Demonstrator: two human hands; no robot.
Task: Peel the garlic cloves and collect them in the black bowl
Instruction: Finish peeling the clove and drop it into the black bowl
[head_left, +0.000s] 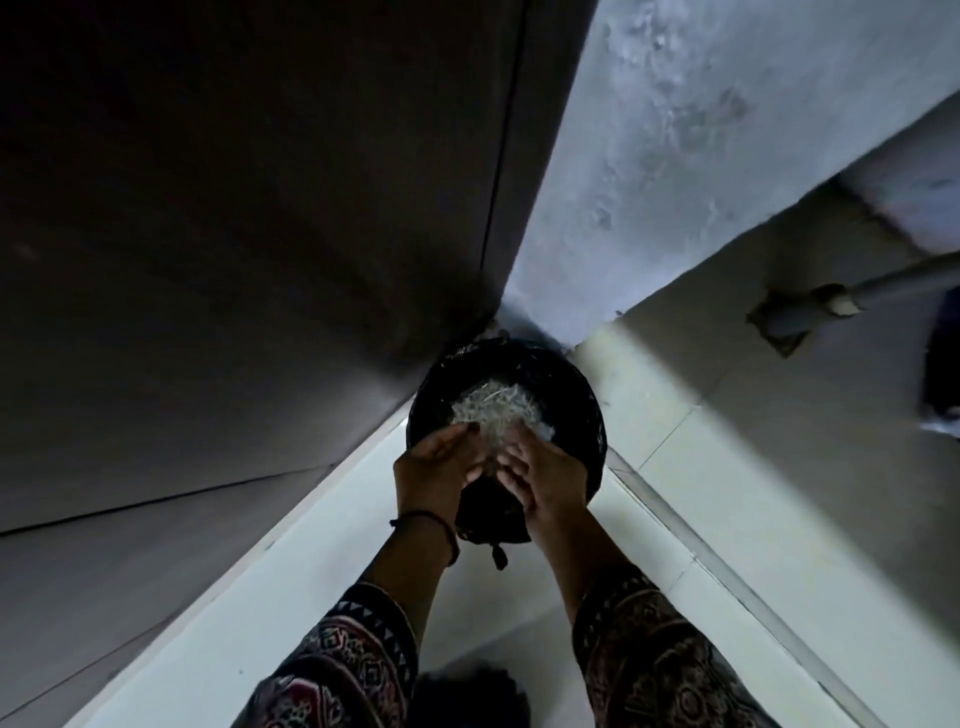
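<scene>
While left hand (439, 467) and right hand (545, 480) meet over the bin (576, 387), they're probably dumping skins (493, 410); grip state unreadable. Next: more peeling.

Both arms stretched out in front, left hand (434, 467) and right hand (548, 480) right up together, fingers loosely bent, tips almost touching.

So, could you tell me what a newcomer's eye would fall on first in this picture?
First, the black round container in the floor corner at centre, with a pale papery heap inside. Just above it the left hand and right hand are close together, patterned sleeves below; a black thread circles the left wrist.
</scene>
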